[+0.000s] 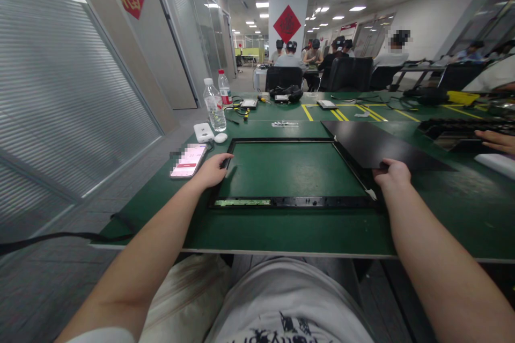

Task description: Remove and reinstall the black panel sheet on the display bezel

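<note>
A black rectangular screen frame (322, 202) lies flat on the green table (289, 230) in front of me, with the tabletop showing through its opening. Its near edge carries a pale green strip (243, 202) at the left. My left hand (216, 170) is closed around the frame's left side. In my right hand (392, 172) is the near edge of a thin, dark flat panel (374, 142), thumb on top and the other fingers largely hidden. That panel is tilted and sits to the right of the frame, overlapping or close to its right edge; contact between them I cannot tell.
A lit phone (188, 161), a white power bank (204, 133) and a small white case (221, 138) lie at left, near two bottles (214, 107). Small loose parts (285, 124) lie beyond the frame. A co-worker's hand (497, 140) shows at far right.
</note>
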{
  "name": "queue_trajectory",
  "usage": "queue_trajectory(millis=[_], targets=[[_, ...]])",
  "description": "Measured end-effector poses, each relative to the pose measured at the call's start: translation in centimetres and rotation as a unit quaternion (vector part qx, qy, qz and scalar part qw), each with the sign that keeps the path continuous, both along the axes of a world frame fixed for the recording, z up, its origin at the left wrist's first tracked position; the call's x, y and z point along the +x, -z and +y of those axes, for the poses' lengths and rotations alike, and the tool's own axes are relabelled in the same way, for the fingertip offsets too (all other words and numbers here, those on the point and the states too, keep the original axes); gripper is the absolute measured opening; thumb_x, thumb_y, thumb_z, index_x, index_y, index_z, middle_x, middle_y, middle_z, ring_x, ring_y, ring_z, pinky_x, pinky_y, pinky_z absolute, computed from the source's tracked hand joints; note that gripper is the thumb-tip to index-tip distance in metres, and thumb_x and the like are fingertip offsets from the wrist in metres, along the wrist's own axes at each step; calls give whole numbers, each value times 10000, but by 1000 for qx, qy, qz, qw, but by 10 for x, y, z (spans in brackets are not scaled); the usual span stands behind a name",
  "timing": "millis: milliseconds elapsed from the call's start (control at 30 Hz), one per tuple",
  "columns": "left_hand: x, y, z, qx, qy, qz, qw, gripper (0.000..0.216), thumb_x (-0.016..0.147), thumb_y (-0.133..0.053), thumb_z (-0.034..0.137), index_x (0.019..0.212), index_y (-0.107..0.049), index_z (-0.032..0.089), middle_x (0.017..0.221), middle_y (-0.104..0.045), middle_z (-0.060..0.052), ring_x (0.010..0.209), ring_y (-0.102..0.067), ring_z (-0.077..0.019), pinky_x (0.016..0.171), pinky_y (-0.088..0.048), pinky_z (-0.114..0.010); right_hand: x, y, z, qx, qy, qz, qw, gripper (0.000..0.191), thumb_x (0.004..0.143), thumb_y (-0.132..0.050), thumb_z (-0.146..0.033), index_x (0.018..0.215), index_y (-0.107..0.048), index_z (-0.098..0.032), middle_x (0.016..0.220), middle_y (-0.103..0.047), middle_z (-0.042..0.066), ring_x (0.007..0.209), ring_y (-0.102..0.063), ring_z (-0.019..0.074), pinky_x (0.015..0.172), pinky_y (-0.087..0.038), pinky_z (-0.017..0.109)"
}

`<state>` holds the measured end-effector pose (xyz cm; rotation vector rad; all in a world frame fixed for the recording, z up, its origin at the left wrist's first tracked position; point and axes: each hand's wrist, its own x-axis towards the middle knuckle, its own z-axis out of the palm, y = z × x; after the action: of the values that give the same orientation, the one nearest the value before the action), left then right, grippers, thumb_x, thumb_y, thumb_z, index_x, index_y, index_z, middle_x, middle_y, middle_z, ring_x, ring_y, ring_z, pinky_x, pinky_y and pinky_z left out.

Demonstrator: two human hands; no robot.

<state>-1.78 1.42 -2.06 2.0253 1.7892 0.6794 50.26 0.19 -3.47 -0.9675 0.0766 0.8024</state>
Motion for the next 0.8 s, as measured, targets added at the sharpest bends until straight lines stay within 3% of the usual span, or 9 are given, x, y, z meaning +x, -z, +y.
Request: queue_trajectory(millis=[367, 633, 800], targets=[[-2, 4, 3, 17, 16, 7, 1000, 654, 674, -604, 80, 1300, -744, 208, 1411, -682, -100, 1197, -690, -313, 1050, -560, -396, -12, -15, -8, -14, 27, 23, 999, 246, 837, -473, 54, 884, -561, -170, 926, -681, 16, 655, -626, 84, 650, -595, 190], [0, 0, 0, 12, 11, 42, 999, 660, 719, -597, 96, 1359, -725, 189, 1335, -721, -110, 1106, -710, -304, 1022, -557, -410, -23, -34, -15, 98, 19, -25, 995, 201, 774, -501, 29, 776, -563, -162, 770, -632, -6, 658, -638, 104, 663, -616, 207], [-3, 3, 4, 21, 3, 15, 1000, 625, 711, -626, 136, 1323, -738, 191, 1245, -747, -112, 1075, -716, -311, 973, -569, -406, -40, -48, -23, 91, 18, -48, 995, 203, 712, -500, 26, 738, -530, -174, 729, -593, -7, 641, -626, 110, 614, -581, 206]])
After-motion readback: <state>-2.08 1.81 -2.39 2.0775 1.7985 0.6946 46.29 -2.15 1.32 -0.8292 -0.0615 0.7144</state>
